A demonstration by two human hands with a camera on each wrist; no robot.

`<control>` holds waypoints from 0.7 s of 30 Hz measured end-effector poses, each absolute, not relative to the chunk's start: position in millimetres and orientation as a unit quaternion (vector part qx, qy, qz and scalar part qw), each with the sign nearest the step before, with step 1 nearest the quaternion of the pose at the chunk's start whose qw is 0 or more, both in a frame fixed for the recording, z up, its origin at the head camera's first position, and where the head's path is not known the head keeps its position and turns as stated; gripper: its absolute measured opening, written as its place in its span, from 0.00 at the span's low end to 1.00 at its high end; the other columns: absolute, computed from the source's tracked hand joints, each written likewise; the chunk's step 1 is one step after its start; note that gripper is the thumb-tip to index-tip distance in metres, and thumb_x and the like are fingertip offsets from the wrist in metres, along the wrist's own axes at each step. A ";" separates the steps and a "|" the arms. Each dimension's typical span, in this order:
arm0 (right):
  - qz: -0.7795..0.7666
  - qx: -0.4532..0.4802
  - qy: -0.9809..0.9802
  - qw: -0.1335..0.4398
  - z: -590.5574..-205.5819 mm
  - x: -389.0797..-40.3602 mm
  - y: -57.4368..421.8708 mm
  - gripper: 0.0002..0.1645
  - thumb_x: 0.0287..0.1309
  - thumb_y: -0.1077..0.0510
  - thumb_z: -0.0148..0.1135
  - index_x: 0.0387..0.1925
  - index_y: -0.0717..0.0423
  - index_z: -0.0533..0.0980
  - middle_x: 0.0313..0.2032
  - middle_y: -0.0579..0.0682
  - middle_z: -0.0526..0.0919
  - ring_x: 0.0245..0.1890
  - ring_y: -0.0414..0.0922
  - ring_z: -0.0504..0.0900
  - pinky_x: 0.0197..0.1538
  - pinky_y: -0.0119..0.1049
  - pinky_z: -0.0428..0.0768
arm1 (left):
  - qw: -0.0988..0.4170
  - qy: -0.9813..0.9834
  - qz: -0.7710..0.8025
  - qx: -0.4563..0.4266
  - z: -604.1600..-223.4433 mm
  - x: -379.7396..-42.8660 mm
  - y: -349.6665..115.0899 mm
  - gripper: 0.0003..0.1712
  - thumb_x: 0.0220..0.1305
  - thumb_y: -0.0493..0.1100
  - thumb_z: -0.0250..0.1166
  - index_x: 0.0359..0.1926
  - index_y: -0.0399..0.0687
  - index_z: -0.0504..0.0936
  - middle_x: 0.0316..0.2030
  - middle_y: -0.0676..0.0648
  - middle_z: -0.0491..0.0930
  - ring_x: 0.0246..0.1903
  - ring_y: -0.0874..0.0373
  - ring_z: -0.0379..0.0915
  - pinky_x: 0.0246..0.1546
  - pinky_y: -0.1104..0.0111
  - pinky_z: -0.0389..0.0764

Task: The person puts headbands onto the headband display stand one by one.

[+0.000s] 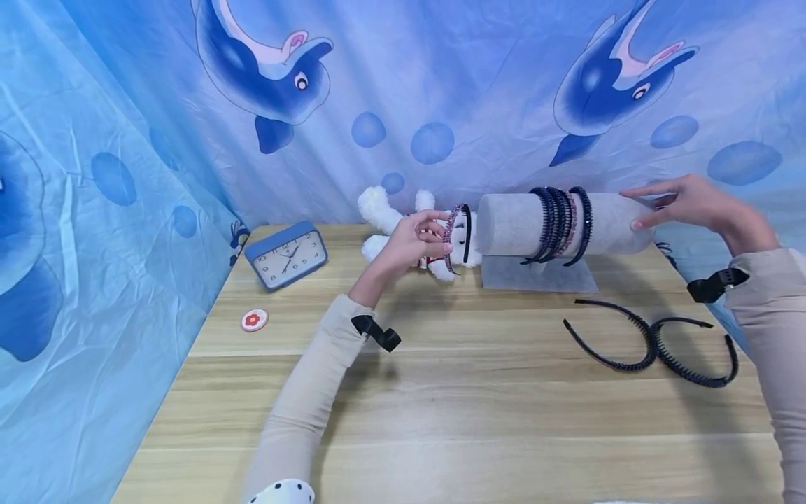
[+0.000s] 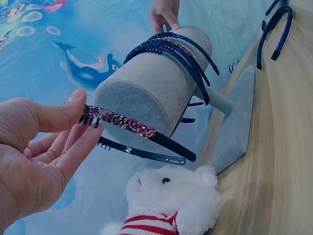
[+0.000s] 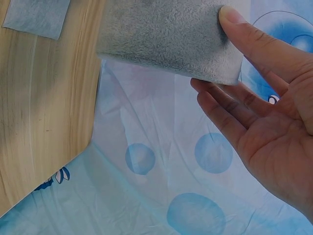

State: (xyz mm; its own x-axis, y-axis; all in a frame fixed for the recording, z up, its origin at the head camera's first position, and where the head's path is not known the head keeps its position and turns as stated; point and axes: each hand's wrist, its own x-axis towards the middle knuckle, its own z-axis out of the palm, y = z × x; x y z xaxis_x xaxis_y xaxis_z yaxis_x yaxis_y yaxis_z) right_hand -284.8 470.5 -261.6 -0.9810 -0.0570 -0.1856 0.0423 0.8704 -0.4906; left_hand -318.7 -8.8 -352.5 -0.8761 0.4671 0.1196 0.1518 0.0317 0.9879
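My left hand (image 1: 412,238) pinches a black headband (image 2: 128,123) with pink and silver glitter between thumb and fingers. This headband is beside the left end of a grey padded display roll (image 1: 510,220), its open ends apart from the roll in the left wrist view. Several dark headbands (image 1: 550,222), one with pink glitter, sit around the roll's middle. At the other end, my right hand (image 3: 274,112) holds the roll's rim, thumb on one side and fingers on the other. The roll stands on a flat grey base (image 1: 538,275).
A white plush toy (image 1: 376,206) in a red-striped top lies behind my left hand. On the table's left are a blue clock (image 1: 287,256) and a round flower badge (image 1: 255,320). Two black headbands (image 1: 651,343) lie at the right. A blue dolphin-print curtain (image 1: 403,84) hangs behind.
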 end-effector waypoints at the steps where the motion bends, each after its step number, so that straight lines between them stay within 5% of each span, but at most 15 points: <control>1: -0.254 -0.004 0.962 0.097 -261.7 -284.5 470.3 0.45 0.56 0.41 0.76 0.72 0.32 0.66 0.75 0.72 0.56 0.72 0.75 0.54 0.66 0.77 0.59 | 0.113 0.709 0.661 0.219 -351.9 -319.4 -7.0 0.36 0.56 0.26 0.73 0.66 0.43 0.76 0.41 0.47 0.77 0.37 0.57 0.79 0.38 0.71 0.86; 11: -0.248 -0.007 0.964 0.091 -262.1 -281.2 469.5 0.43 0.58 0.43 0.74 0.72 0.29 0.65 0.74 0.73 0.55 0.71 0.76 0.54 0.66 0.77 0.59 | 0.053 0.703 0.673 0.224 -351.9 -327.6 13.0 0.34 0.58 0.29 0.73 0.66 0.43 0.76 0.40 0.48 0.80 0.35 0.58 0.81 0.41 0.69 0.87; 21: -0.250 -0.007 0.964 0.090 -262.2 -281.0 469.0 0.43 0.58 0.43 0.74 0.72 0.28 0.66 0.75 0.72 0.55 0.71 0.76 0.55 0.66 0.77 0.59 | 0.047 0.683 0.694 0.221 -349.6 -330.5 32.7 0.33 0.59 0.26 0.71 0.66 0.39 0.75 0.36 0.50 0.77 0.34 0.59 0.80 0.43 0.66 0.89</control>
